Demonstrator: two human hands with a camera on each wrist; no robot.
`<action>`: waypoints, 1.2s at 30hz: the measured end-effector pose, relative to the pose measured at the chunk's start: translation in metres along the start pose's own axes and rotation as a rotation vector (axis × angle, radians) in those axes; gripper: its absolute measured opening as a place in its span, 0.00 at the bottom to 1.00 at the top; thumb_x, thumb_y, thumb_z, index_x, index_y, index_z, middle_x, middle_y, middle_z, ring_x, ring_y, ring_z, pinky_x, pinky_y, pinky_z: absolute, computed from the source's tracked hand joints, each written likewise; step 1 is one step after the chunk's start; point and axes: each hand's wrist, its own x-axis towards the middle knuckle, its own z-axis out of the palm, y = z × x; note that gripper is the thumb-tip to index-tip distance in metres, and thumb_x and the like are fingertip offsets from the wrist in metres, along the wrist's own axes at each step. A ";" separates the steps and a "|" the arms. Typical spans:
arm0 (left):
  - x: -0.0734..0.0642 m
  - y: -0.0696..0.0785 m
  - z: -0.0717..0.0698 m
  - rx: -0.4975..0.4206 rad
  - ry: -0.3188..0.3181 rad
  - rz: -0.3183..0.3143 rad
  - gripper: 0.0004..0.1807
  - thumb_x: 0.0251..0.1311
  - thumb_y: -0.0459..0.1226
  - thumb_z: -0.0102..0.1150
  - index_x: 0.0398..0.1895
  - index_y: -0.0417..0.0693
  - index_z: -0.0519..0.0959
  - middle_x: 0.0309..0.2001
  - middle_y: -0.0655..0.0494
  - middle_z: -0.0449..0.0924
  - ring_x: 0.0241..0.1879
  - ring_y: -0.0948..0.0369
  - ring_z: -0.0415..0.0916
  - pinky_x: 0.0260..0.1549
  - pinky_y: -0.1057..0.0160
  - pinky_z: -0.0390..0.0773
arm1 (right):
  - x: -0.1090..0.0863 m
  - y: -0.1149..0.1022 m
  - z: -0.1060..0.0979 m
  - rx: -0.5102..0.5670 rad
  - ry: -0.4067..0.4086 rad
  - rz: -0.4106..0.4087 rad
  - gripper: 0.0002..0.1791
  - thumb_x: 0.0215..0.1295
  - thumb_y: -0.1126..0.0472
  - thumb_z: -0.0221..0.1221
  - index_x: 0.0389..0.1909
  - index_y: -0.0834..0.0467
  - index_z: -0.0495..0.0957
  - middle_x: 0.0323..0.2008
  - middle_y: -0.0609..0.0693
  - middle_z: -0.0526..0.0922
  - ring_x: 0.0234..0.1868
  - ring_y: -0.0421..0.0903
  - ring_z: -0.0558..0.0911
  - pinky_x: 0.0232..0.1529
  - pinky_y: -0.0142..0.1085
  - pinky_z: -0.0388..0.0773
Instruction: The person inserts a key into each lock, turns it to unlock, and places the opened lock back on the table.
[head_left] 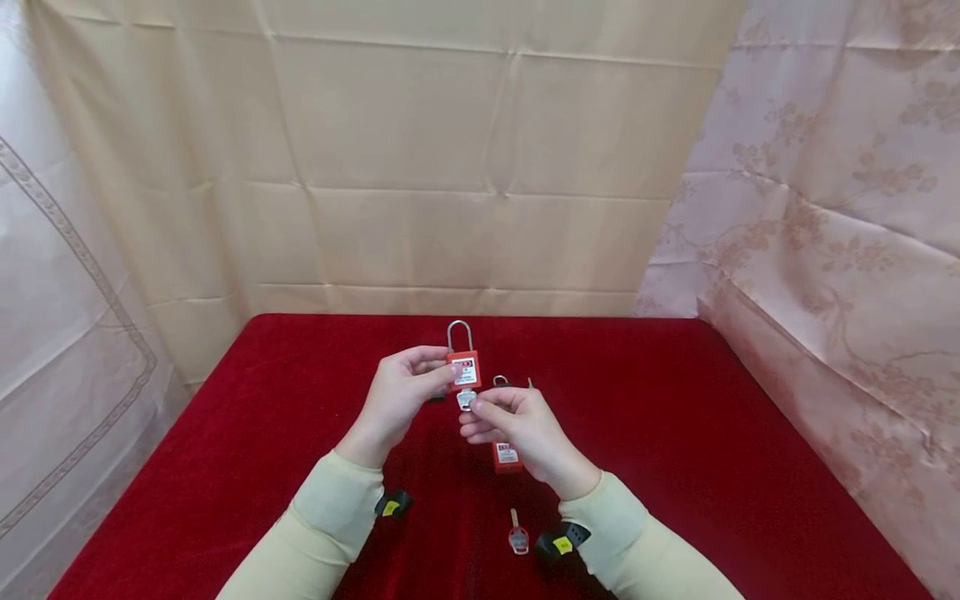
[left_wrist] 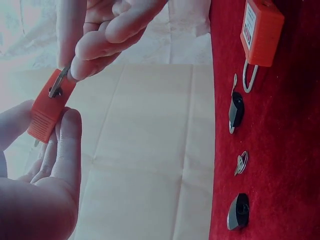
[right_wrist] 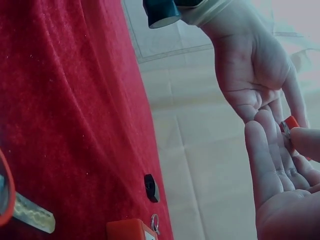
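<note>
My left hand [head_left: 401, 396] holds a red padlock [head_left: 465, 380] upright by its body, thumb over the white label, shackle pointing up. Just below the lock, my right hand [head_left: 517, 425] pinches a silver key [head_left: 467, 400] between thumb and fingers. In the left wrist view, the key [left_wrist: 61, 82] meets the keyhole in the underside of the padlock [left_wrist: 42, 122]. The right wrist view has the fingers of both hands around the lock, which is mostly hidden there. Partly behind my right hand, a second red padlock [head_left: 507, 458] lies on the table.
A red-edged key [head_left: 518, 540] lies near the front of the red cloth-covered table [head_left: 645, 400]. Farther back are two small dark padlocks, one [left_wrist: 236, 110] with its shackle toward the camera's lower side and another [left_wrist: 240, 211], with keys on a ring [left_wrist: 242, 163] between them.
</note>
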 end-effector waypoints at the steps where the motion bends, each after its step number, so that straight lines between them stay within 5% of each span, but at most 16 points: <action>1: 0.000 0.000 0.001 -0.006 0.001 -0.001 0.21 0.62 0.32 0.68 0.57 0.33 0.79 0.46 0.41 0.86 0.38 0.55 0.85 0.43 0.55 0.85 | 0.000 0.001 0.000 -0.003 -0.006 -0.002 0.13 0.73 0.68 0.58 0.48 0.77 0.78 0.43 0.75 0.83 0.35 0.48 0.89 0.43 0.48 0.85; 13: 0.000 -0.001 0.003 -0.070 0.022 -0.018 0.20 0.63 0.31 0.67 0.57 0.33 0.79 0.44 0.42 0.85 0.37 0.57 0.85 0.39 0.59 0.85 | 0.000 0.001 0.001 -0.016 0.000 -0.013 0.12 0.74 0.66 0.58 0.47 0.73 0.81 0.41 0.72 0.85 0.35 0.48 0.89 0.42 0.47 0.86; 20: 0.001 0.000 0.005 -0.125 0.017 -0.022 0.21 0.63 0.29 0.67 0.57 0.30 0.78 0.42 0.43 0.85 0.36 0.58 0.85 0.36 0.62 0.84 | 0.000 0.001 0.001 -0.004 0.014 -0.018 0.13 0.75 0.66 0.57 0.47 0.75 0.79 0.37 0.63 0.88 0.35 0.48 0.89 0.42 0.46 0.86; 26: -0.001 0.001 0.004 -0.109 0.026 -0.025 0.19 0.63 0.31 0.67 0.56 0.33 0.79 0.43 0.43 0.85 0.36 0.58 0.85 0.35 0.63 0.83 | 0.000 0.002 0.001 0.012 0.020 -0.033 0.11 0.75 0.66 0.57 0.45 0.71 0.81 0.39 0.71 0.85 0.34 0.48 0.89 0.41 0.46 0.86; 36: -0.002 0.002 0.005 -0.143 0.028 -0.026 0.20 0.64 0.31 0.67 0.57 0.33 0.78 0.45 0.42 0.85 0.40 0.57 0.85 0.40 0.59 0.85 | -0.001 0.003 0.004 0.105 -0.007 -0.024 0.08 0.77 0.63 0.56 0.43 0.62 0.82 0.34 0.57 0.87 0.34 0.46 0.88 0.41 0.43 0.86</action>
